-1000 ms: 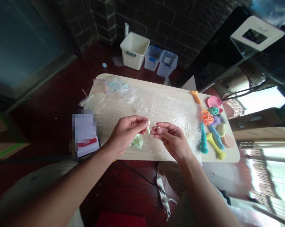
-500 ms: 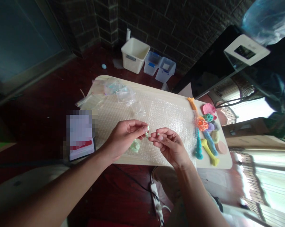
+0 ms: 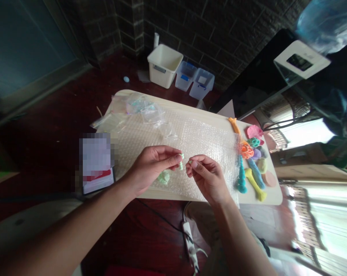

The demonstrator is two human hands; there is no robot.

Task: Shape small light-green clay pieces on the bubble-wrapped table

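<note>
Pale green and knobbly, the small strip (image 3: 181, 165) is pinched between thumb and fingers of our left hand (image 3: 153, 165), its long axis running up and down in our view. Our right hand (image 3: 205, 174) faces it from the right, just beside but apart, fingertips pressed together on what looks like a tiny green piece (image 3: 190, 161). Both are above the bench (image 3: 273, 196); the green lump (image 3: 163, 177) lies nearer our left hand.
</note>
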